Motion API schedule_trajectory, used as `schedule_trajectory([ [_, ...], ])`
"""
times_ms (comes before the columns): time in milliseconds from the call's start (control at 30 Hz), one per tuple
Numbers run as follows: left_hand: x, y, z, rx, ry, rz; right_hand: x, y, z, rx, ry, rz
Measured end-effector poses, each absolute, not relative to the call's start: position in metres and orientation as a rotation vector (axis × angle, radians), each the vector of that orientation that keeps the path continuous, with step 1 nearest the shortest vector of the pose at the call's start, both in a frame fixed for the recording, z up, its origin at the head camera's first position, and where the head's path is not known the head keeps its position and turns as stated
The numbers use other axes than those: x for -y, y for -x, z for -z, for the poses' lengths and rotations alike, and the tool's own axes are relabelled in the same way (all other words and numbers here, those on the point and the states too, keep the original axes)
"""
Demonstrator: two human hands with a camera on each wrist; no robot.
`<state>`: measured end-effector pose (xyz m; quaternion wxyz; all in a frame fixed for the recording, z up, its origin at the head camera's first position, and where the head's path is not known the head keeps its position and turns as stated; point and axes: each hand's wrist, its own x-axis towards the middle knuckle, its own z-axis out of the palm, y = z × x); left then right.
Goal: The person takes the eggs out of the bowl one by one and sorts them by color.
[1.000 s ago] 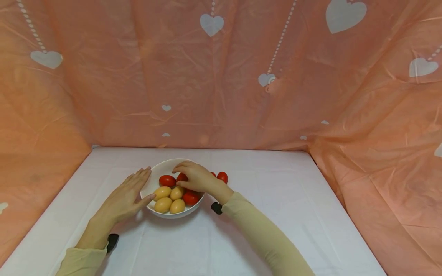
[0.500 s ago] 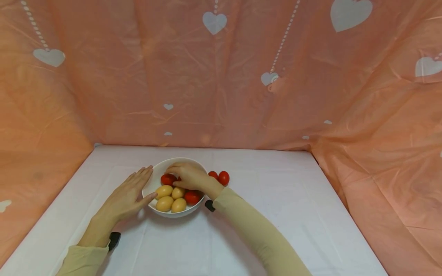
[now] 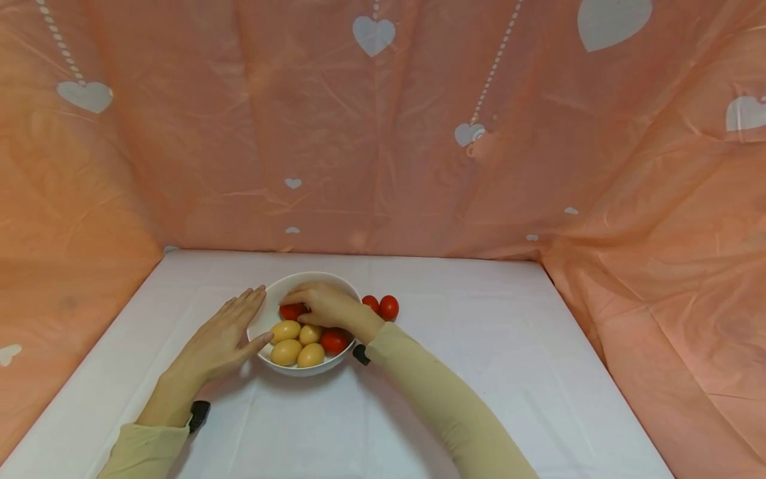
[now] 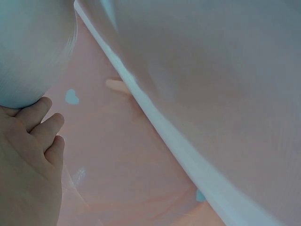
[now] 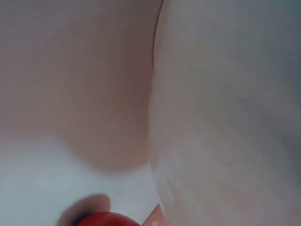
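A white bowl (image 3: 297, 369) on the white table holds several yellow egg-shaped fruits (image 3: 285, 352) and red tomatoes (image 3: 333, 340). My right hand (image 3: 326, 306) reaches into the bowl from the right, and its curled fingers and thumb close round the back-left red tomato (image 3: 290, 311). With straight fingers, my left hand (image 3: 224, 336) lies flat against the bowl's left outer wall. The left wrist view shows those fingers (image 4: 33, 155) against the bowl wall (image 4: 28, 47). In the blurred right wrist view only a red tomato (image 5: 101, 219) shows at the bottom.
Two red tomatoes (image 3: 389, 307) lie on the table just right of the bowl. An orange sheet with white hearts (image 3: 371, 133) walls the table at the back and on both sides. The table is covered by a white cloth (image 3: 479, 346).
My right hand has slid left inside the bowl, over to the back-left red tomato, and closed on it. The left hand has stayed against the bowl.
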<state>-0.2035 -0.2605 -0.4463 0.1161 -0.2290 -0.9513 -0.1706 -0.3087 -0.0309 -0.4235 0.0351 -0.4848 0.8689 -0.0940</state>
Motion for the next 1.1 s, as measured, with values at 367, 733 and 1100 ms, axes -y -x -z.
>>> schedule_trajectory([
  [367,0.26,0.204,0.447,2.78,0.677,0.497,0.03,0.306,0.423,-2.681,1.46,0.291],
  [733,0.26,0.204,0.446,2.793,0.674,0.503,0.025,0.304,0.42,-2.705,1.442,0.317],
  [1100,0.261,0.204,0.446,2.784,0.674,0.494,0.012,0.299,0.412,-2.776,1.462,0.398],
])
